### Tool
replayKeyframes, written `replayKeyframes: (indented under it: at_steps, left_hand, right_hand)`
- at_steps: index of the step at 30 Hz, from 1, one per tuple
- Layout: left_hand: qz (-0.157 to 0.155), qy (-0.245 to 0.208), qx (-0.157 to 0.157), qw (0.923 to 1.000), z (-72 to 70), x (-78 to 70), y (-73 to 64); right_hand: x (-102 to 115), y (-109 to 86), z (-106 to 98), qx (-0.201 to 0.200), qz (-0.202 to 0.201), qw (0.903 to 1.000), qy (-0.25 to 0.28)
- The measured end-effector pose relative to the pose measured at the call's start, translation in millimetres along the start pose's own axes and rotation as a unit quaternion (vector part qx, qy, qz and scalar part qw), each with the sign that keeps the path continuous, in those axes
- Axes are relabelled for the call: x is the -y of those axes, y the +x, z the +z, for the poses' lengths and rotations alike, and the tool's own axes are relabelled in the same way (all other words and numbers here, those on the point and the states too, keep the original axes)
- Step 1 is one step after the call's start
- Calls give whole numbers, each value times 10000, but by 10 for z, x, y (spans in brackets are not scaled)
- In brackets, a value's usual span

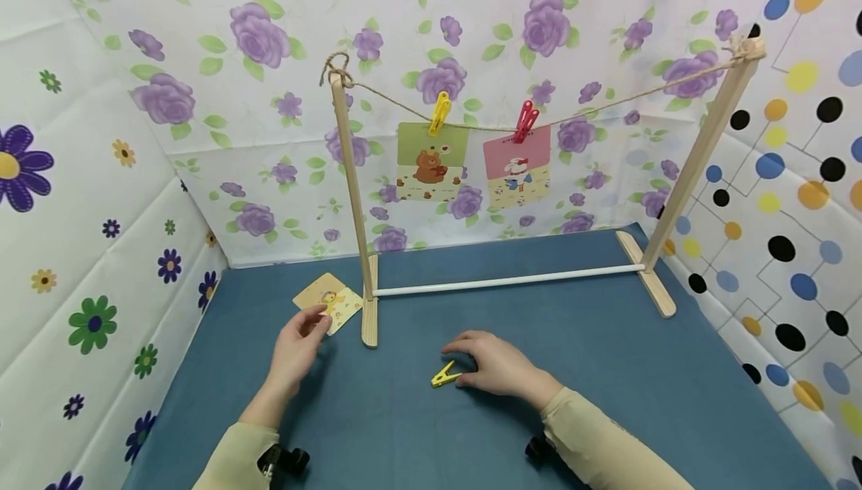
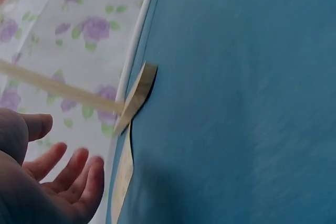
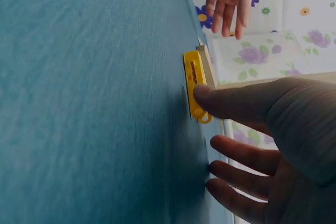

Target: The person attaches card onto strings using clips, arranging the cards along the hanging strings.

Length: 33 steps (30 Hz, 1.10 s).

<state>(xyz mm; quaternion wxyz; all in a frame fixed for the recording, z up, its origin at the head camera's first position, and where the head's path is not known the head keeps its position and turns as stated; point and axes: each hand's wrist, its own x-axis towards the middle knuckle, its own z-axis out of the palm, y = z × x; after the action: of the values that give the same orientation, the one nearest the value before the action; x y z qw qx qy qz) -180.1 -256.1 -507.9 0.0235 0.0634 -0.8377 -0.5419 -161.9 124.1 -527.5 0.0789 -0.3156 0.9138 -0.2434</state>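
Observation:
My left hand (image 1: pixel 295 348) hovers over the near edge of a yellow card (image 1: pixel 316 292) lying on the table. Its fingers (image 2: pixel 79 177) are loosely bent with nothing between them. A yellow clothespin (image 1: pixel 442 377) lies on the cloth near the middle. My right hand (image 1: pixel 501 366) is right beside it; in the right wrist view the thumb (image 3: pixel 210 98) overlaps the clothespin (image 3: pixel 192 69) and the other fingers are spread apart. On the twine (image 1: pixel 397 103) hang a green bear card (image 1: pixel 431 168) under a yellow clothespin (image 1: pixel 440 114) and a pink card (image 1: pixel 517 176) under a red clothespin (image 1: pixel 526 122).
A wooden stand holds the twine between its left post (image 1: pixel 352 176) and right post (image 1: pixel 697 153). A white rod (image 1: pixel 505 282) joins the flat wooden feet (image 1: pixel 370 325). Flowered and dotted cloth walls (image 1: pixel 256 123) surround the blue tabletop (image 1: pixel 404 430).

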Motion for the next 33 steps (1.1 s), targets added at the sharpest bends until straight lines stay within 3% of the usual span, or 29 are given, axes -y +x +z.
replayKeyframes:
  at_steps: [5, 15, 27, 33]
  left_hand:
    - [36, 504, -307, 9982, -55, 35, 195]
    - [-65, 1746, 102, 9846, -128, 101, 537]
    - [-210, 2599, 212, 9652, -128, 125, 692]
    - [-318, 3053, 361, 9510, -96, 159, 734]
  right_hand:
    - [49, 24, 24, -29, -8, 9993, -376]
    - [123, 58, -20, 83, 206, 9970, -740]
    - [190, 128, -76, 129, 149, 9940, -1080]
    - [221, 152, -71, 120, 261, 9911, -1302]
